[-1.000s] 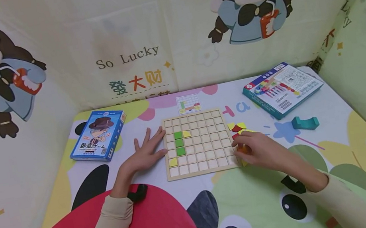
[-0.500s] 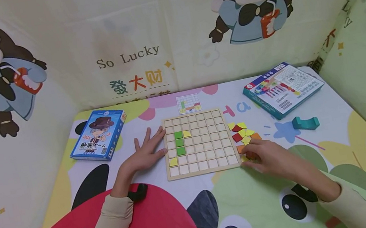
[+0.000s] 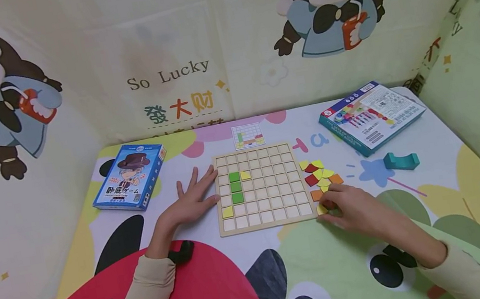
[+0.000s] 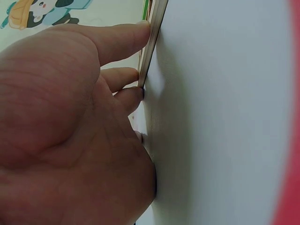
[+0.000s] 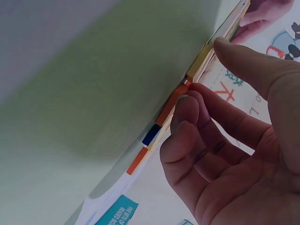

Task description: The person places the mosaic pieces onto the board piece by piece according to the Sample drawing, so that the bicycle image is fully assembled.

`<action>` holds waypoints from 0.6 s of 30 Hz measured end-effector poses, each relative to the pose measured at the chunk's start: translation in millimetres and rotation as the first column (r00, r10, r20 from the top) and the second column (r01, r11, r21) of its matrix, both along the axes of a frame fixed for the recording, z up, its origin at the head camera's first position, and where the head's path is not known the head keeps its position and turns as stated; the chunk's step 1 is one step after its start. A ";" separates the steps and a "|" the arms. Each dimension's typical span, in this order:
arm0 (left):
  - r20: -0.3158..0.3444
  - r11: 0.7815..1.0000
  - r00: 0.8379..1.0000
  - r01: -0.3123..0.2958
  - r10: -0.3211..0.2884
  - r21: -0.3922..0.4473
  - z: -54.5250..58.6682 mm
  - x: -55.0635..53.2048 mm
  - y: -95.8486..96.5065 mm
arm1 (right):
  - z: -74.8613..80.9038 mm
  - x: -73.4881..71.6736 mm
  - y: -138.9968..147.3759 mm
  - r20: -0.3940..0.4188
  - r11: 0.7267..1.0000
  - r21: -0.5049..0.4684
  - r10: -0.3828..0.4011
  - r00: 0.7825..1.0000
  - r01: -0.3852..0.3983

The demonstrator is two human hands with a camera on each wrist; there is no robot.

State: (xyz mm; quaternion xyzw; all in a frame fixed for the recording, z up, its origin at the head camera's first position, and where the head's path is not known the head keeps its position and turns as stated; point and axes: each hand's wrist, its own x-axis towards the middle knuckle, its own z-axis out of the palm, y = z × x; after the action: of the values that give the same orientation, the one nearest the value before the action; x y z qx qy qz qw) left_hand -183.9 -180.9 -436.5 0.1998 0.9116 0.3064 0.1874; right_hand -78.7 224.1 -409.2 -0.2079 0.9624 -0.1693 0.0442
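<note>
A wooden grid board (image 3: 272, 178) lies on the table, with green tiles (image 3: 235, 186) in one column and a yellow tile (image 3: 227, 212) near its left edge. My left hand (image 3: 188, 200) rests at the board's left side, fingers spread; its thumb (image 4: 126, 40) touches the board's edge in the left wrist view. Beside the lower right corner of the board, my right hand (image 3: 349, 205) has its thumb and index finger at opposite ends of a yellow tile (image 5: 200, 63). Its other fingers are curled, close to an orange tile (image 5: 171, 104).
Loose red, yellow and orange tiles, including a red tile (image 3: 311, 180), lie along the board's right side. A printed pattern card (image 3: 248, 136) lies behind the board. A blue box (image 3: 130, 178), a teal-edged box (image 3: 373, 116) and a teal curved block (image 3: 401, 161) stand farther out.
My right hand has moved down from the upper loose tiles to the board's lower right corner, uncovering the red and yellow tiles. My left hand stays at the board's edge.
</note>
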 end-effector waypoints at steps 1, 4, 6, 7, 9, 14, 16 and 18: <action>0.000 1.000 1.000 0.002 -0.002 0.000 0.0 0.0 0.1 | -0.1 0.1 0.0 -0.003 1.000 0.001 0.001 1.000 -0.001; -0.003 1.000 1.000 0.003 -0.003 0.002 -1.4 -0.6 -0.1 | -0.5 0.8 0.2 -0.007 1.000 0.000 0.001 1.000 -0.001; -0.002 1.000 1.000 0.000 0.000 0.002 -1.7 -0.6 -0.1 | -0.4 1.0 -0.3 -0.003 1.000 0.006 -0.003 1.000 0.003; -0.002 1.000 1.000 -0.001 0.001 0.003 -2.3 -0.8 -0.2 | -0.2 1.3 -0.7 0.000 1.000 0.010 -0.005 1.000 0.005; -0.002 1.000 1.000 -0.001 0.001 0.003 -3.1 -1.1 -0.2 | 0.0 1.9 -1.3 0.008 1.000 0.017 -0.010 1.000 0.010; -0.003 1.000 1.000 0.000 0.000 0.002 -2.5 -0.7 -0.5 | 1.1 3.7 -1.5 0.031 1.000 0.023 -0.010 0.999 0.009; -0.001 1.000 1.000 0.000 0.000 0.004 -2.3 -0.9 -0.4 | 1.4 4.9 -0.9 0.040 1.000 0.020 -0.011 0.999 0.010; 0.001 1.000 1.000 -0.001 0.001 0.006 -2.3 -1.0 -0.4 | 1.7 6.2 -0.1 0.045 1.000 0.017 -0.011 0.999 0.010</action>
State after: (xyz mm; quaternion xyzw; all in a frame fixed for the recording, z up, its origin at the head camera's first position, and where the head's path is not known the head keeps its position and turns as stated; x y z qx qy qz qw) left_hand -185.0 -181.3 -438.8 0.1999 0.9106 0.3094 0.1873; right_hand -72.5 224.0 -407.5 -0.1986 0.9636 -0.1663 0.0667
